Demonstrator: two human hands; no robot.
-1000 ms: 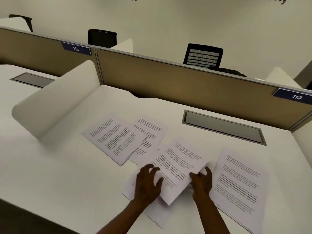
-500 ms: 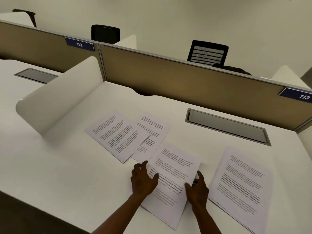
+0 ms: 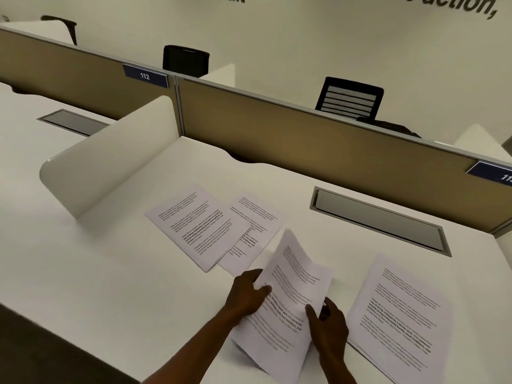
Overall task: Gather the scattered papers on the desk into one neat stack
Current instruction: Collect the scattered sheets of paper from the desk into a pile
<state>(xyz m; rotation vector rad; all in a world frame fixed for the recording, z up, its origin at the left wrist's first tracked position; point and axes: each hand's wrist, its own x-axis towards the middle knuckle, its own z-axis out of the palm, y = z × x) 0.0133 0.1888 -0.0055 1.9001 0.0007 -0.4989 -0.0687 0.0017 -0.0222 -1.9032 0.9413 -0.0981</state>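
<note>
Printed white papers lie spread over the white desk. A bundle of sheets is between my hands near the front edge, its far end curling up off the desk. My left hand grips its left edge and my right hand grips its right edge. Two overlapping sheets lie further back on the left: one on top and one partly beneath it. On the right lies a separate sheet flat on the desk.
A curved white side divider stands at the left. A tan partition runs along the back, with a grey cable hatch in front of it. Black chairs stand beyond the partition.
Both hands have closed on the edges of the middle bundle and its far end has lifted and curled. The other papers have not moved.
</note>
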